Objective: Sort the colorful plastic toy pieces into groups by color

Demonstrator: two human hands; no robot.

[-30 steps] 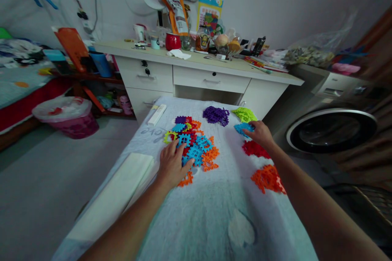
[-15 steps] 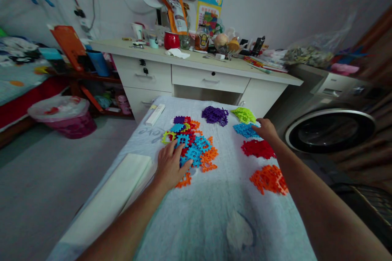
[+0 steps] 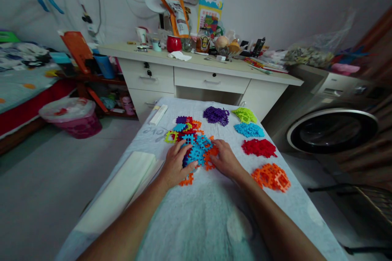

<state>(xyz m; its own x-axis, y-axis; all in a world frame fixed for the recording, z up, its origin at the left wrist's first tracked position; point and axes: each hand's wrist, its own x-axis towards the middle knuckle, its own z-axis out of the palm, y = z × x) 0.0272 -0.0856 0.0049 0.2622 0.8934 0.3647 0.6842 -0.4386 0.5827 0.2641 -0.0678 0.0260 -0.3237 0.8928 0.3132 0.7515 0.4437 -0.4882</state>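
On the wrinkled cloth (image 3: 196,212) lies our mixed pile (image 3: 197,153) of flat, notched, plastic-looking pieces, blue over orange. Our left hand (image 3: 176,166) covers its eight o'clock edge, fingers parted; our right hand (image 3: 227,158) touches it at three, whether gripping we cannot tell. A purple heap (image 3: 216,116) sits at one, an orange heap (image 3: 271,177) at four.

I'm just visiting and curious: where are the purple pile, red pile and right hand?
Purple pile (image 3: 215,115), head view: its middle.
Red pile (image 3: 259,148), head view: its middle.
Right hand (image 3: 226,159), head view: its back.
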